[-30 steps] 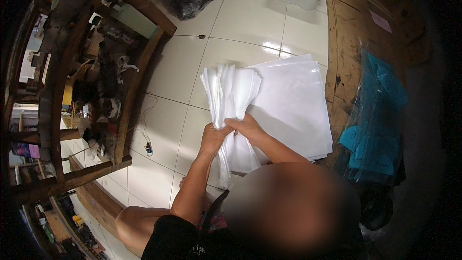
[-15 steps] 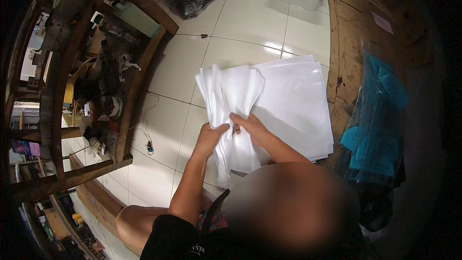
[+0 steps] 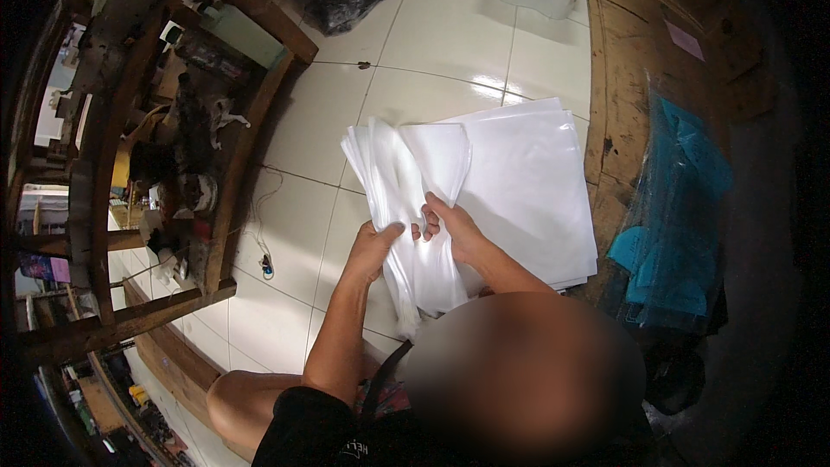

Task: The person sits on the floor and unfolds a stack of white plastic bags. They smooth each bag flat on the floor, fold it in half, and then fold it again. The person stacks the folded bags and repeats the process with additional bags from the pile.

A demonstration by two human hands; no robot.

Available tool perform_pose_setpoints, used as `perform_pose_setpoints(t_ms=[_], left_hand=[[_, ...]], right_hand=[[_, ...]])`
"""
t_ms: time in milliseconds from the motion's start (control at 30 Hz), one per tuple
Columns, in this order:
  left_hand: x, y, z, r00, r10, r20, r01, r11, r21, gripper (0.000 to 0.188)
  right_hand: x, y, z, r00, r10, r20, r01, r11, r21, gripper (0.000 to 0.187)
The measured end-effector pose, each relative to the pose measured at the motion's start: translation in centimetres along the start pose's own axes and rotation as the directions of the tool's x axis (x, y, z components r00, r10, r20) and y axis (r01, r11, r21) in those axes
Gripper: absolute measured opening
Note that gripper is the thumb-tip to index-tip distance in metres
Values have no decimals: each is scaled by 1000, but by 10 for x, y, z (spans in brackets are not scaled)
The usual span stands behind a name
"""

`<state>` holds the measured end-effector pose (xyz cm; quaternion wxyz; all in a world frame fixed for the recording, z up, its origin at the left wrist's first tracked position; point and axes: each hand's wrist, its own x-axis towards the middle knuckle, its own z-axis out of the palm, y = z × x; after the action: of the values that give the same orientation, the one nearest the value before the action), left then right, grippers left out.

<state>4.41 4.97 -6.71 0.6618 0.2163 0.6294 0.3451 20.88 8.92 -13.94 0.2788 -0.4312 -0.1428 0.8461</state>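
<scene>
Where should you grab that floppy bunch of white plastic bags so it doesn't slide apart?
Probably around its narrow middle, where the left hand and right hand already pinch it. The bunch of plastic bags fans out wide at the far end and hangs loose at the near end, so a grip from both sides at the gathered waist likely keeps the thin, slippery sheets together.

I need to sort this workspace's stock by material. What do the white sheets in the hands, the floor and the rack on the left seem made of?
White sheets: probably thin plastic film or bags, translucent, limp and glossy. Floor: glazed ceramic tile, by its grout lines and bright glare. Rack: dark, worn wood, apparently unfinished. The left hand and right hand both grip the sheets.
</scene>
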Motion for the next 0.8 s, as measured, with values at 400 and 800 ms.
perform_pose_setpoints(t_ms=[400, 800], left_hand=[[8, -13, 7, 998, 51, 30, -52, 998, 46, 30], [4, -6, 7, 995, 70, -69, -68, 997, 37, 35]], right_hand=[[3, 7, 4, 990, -127, -57, 117, 980, -160, 42], [-6, -5, 20, 981, -161, 108, 187, 929, -318, 45]])
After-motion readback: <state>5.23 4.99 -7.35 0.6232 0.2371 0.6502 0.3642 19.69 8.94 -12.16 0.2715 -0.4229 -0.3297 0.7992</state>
